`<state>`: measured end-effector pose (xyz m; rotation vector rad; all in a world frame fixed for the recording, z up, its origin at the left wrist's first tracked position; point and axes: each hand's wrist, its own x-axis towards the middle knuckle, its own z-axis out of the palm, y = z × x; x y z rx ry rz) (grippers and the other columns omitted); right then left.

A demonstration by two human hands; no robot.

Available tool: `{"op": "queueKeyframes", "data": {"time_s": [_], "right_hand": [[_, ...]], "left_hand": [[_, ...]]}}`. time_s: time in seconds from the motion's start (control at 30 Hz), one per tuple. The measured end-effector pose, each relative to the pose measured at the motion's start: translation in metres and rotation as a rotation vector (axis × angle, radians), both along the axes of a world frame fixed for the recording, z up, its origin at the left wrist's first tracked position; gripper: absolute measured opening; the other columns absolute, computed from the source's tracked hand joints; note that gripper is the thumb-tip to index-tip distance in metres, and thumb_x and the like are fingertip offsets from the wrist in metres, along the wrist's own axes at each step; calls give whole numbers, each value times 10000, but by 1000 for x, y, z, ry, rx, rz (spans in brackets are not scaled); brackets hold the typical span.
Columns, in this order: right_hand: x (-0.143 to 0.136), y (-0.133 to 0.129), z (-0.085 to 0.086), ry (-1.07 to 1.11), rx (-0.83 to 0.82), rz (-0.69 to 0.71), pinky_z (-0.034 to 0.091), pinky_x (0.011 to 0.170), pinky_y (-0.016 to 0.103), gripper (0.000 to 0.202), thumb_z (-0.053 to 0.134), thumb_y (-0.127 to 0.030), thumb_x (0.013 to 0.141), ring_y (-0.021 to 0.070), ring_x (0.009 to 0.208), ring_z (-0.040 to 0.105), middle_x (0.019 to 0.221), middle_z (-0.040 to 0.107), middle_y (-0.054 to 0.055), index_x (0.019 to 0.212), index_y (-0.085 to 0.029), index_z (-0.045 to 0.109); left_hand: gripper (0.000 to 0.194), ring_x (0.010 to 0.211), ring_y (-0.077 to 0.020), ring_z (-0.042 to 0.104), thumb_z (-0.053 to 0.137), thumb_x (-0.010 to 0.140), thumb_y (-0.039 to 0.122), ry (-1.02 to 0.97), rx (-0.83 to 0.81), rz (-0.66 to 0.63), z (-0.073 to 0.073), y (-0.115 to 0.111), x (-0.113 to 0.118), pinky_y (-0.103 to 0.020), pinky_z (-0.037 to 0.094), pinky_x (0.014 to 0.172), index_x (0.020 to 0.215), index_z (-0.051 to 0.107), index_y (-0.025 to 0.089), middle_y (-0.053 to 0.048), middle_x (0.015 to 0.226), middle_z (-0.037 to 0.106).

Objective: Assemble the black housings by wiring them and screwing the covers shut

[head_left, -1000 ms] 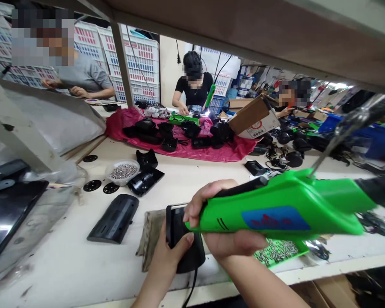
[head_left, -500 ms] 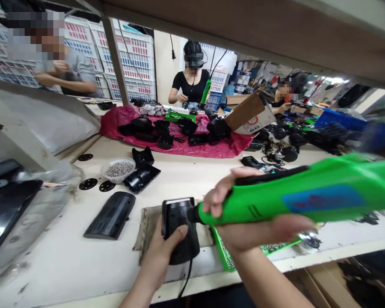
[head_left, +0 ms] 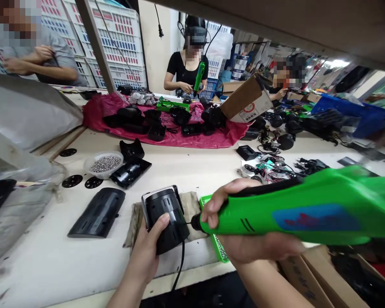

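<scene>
My left hand (head_left: 147,244) grips a black plastic housing (head_left: 167,214) with a silver-edged frame and a black cable hanging from its lower end. In my right hand (head_left: 240,231) lies a green electric screwdriver (head_left: 263,211), its fingers wrapped round the body. The thin bit points left, its tip close to the housing's right side; whether they touch I cannot tell. Beneath the housing lies a folded tan cloth (head_left: 192,205). A green tray of screws (head_left: 216,246) sits partly hidden behind my right hand. To the left rests a curved black cover (head_left: 98,211).
A bowl of screws (head_left: 104,164), black discs (head_left: 72,181) and black shells (head_left: 131,171) lie at the left. Behind them a pink sheet (head_left: 128,137) bears black parts. Wired parts (head_left: 269,167) lie at the right. Several people sit beyond the bench.
The housing has turned and shifted left with my left hand. The screwdriver bit now shows apart from the chuck, beside the housing. The whole view has shifted slightly.
</scene>
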<state>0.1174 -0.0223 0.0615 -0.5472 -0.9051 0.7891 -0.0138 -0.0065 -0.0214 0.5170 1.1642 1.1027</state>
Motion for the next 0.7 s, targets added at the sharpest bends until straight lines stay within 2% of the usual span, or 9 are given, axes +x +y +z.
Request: {"op": "queueKeyframes", "data": {"time_s": [0.17, 0.33, 0.5, 0.6, 0.7], "right_hand": [[-9, 13, -20, -3, 47, -9, 491, 407, 239, 552, 669, -736, 668, 100, 404, 525, 661, 635, -4, 887, -229, 675], [-4, 16, -23, 40, 15, 7, 479, 385, 220, 558, 657, -743, 672, 86, 382, 498, 604, 597, -22, 840, -211, 668], [3, 3, -6, 30, 8, 6, 465, 381, 240, 557, 661, -737, 669, 103, 376, 498, 623, 649, -4, 906, -233, 686], [2, -16, 12, 24, -36, 105, 501, 450, 286, 565, 693, -725, 637, 138, 439, 552, 687, 690, 18, 968, -267, 683], [-3, -31, 16, -69, -107, 184, 530, 503, 326, 486, 595, -727, 747, 170, 500, 592, 739, 697, 27, 987, -310, 663]], "left_hand": [[671, 1033, -306, 653, 809, 618, 417, -21, 25, 37, -2, 0, 1, -401, 544, 863, 1216, 602, 194, -71, 1015, 732], [723, 1090, -325, 625, 811, 619, 402, -51, 92, 29, 0, -3, 3, -399, 548, 860, 1267, 568, 194, -77, 1075, 720], [674, 1062, -311, 643, 807, 634, 411, -22, 52, 2, -1, -5, 3, -383, 550, 837, 1229, 584, 186, -81, 1050, 730], [673, 1007, -291, 663, 805, 636, 419, 2, 36, -26, -3, -4, 1, -380, 542, 836, 1225, 578, 186, -79, 1018, 730], [677, 969, -282, 667, 785, 658, 452, 14, 58, -73, -4, -3, 0, -396, 533, 837, 1240, 555, 193, -77, 1010, 719]]}}
